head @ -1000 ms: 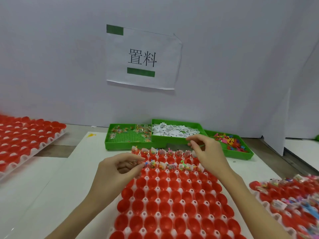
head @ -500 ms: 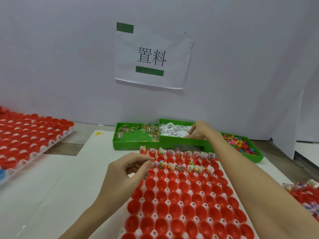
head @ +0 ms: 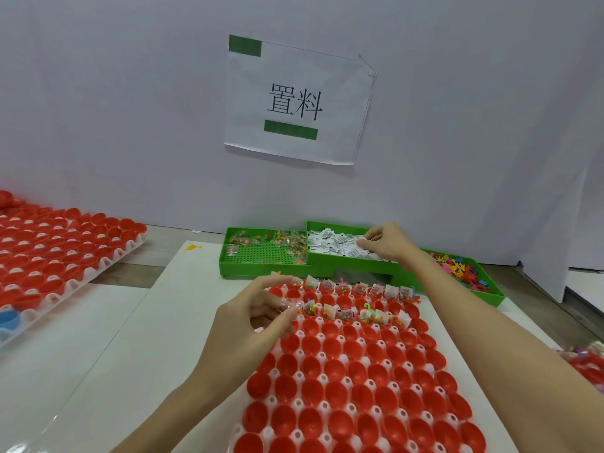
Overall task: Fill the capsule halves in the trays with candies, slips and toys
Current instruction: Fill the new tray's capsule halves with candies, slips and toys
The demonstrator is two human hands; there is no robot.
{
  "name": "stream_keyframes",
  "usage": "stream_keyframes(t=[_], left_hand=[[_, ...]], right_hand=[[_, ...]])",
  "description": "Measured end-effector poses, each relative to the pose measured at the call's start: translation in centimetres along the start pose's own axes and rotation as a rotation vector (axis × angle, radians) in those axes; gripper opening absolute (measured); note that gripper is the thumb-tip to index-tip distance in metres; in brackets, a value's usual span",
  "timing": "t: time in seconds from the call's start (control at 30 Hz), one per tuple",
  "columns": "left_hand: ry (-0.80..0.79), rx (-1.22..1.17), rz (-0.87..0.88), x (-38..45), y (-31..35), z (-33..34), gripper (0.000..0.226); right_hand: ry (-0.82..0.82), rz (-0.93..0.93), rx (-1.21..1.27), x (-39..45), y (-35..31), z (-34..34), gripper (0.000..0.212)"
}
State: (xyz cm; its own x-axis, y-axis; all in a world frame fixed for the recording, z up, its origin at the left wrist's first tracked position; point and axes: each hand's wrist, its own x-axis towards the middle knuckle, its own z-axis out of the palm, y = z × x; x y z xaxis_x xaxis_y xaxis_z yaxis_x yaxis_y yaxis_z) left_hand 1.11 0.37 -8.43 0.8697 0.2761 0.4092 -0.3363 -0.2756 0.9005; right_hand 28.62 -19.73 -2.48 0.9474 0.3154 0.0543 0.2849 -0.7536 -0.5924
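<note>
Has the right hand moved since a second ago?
Yes. The right hand has gone away from the person, from above the tray of red capsule halves to the white slips in the middle green bin.

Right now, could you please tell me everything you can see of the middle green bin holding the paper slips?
The middle green bin looks like moulded plastic, shallow and rectangular. It stands raised above the neighbouring candy bin and toy bin, against the white backdrop. A loose heap of small white printed slips fills it. The right hand reaches into it, fingers curled onto the slips at the right end.
</note>
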Motion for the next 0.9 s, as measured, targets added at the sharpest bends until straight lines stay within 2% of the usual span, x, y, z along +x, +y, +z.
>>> stream_keyframes(t=[0.17,0.33,0.47,0.57,0.67,0.9], left_hand=[[-0.018,-0.053,-0.079,0.1,0.1,-0.1,0.013],[-0.05,-0.226,-0.213,0.0,0.7,-0.2,0.005],[-0.107,-0.345,-0.267,-0.1,1.2,0.0,0.015],[-0.164,-0.289,-0.233,-0.3,1.6,0.2,0.012],[-0.187,-0.23,-0.216,-0.8,1.5,0.6,0.008],[-0.204,-0.166,-0.177,-1.6,1.8,1.4,0.013]], right_hand=[[0.113,-0.075,0.128,-1.4,0.6,-0.2,0.025],[0.232,-0.164,0.271,-5.9,-0.5,-0.4,0.014],[0.068,-0.285,0.402,-12.0,-1.9,0.0,0.011],[-0.064,-0.343,0.389,-15.7,-2.6,0.8,0.007],[-0.193,-0.38,0.388,-18.1,-2.9,1.7,0.013],[-0.115,-0.486,0.418,-21.0,-3.4,3.7,0.006]])
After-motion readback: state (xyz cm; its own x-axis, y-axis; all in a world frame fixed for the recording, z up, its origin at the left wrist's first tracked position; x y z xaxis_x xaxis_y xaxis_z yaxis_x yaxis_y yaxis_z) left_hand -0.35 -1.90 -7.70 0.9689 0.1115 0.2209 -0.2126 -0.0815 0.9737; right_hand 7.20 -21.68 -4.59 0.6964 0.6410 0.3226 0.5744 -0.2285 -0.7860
